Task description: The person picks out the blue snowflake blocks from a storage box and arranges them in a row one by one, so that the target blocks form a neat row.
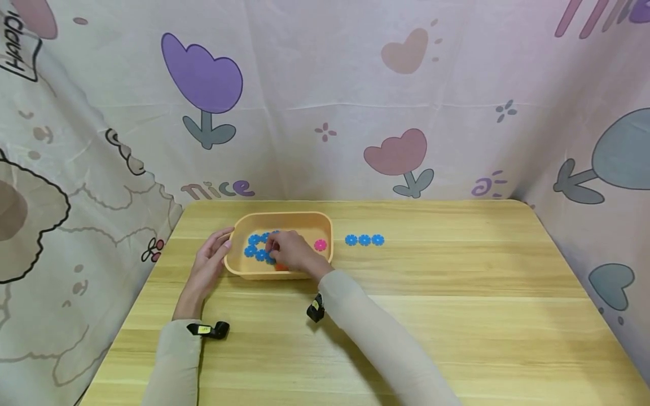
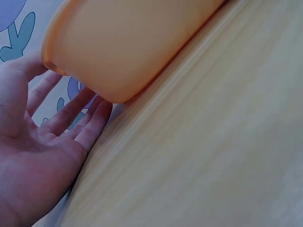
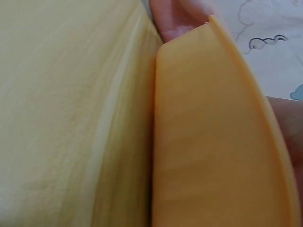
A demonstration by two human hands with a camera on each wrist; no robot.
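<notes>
A pale orange plastic basket [image 1: 310, 223] stands on the table. My left hand [image 1: 209, 259] holds its left end; in the left wrist view the thumb is at the rim and the fingertips touch the lower wall. Inside lie several blue flower-shaped pieces [image 1: 250, 251] in a rough ring. My right hand [image 1: 293, 251] reaches over the near rim, its thumb and index finger pinching at a blue piece [image 1: 271, 256], partly hidden. Something orange-red [image 1: 281, 267] shows under that hand. A pink flower-shaped piece [image 1: 320, 245] lies at the basket's right end.
Three blue flower-shaped pieces [image 1: 364, 240] lie in a row on the wooden table [image 1: 457, 316], right of the basket. A printed cloth [image 1: 304, 84] hangs behind the table and along its sides.
</notes>
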